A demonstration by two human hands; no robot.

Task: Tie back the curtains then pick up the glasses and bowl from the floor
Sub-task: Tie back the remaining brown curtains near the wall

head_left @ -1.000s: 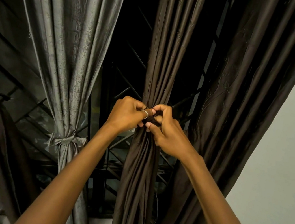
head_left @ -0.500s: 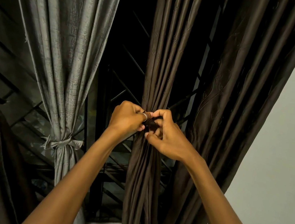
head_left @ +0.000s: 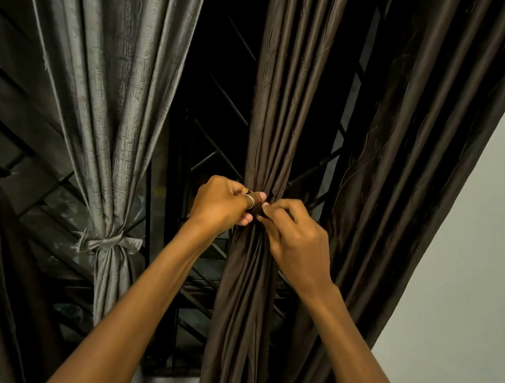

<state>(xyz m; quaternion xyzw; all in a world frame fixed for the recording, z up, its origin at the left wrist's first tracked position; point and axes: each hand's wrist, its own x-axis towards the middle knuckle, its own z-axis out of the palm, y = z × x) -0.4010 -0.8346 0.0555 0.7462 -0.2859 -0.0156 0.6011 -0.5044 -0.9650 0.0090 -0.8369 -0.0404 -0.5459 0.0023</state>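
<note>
fingers (head_left: 256, 200) on brown curtain (head_left: 275, 113)

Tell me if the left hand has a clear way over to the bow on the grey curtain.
Probably yes. The left hand is busy at the brown curtain, but only open window grille lies between it and the grey curtain's bow.

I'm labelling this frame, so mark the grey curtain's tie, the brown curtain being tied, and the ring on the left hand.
grey curtain's tie (head_left: 107, 244): head view, on the knot.
brown curtain (head_left: 273, 113): head view, gathered folds above the hands.
ring (head_left: 250, 200): head view, band on a left-hand finger.
</note>
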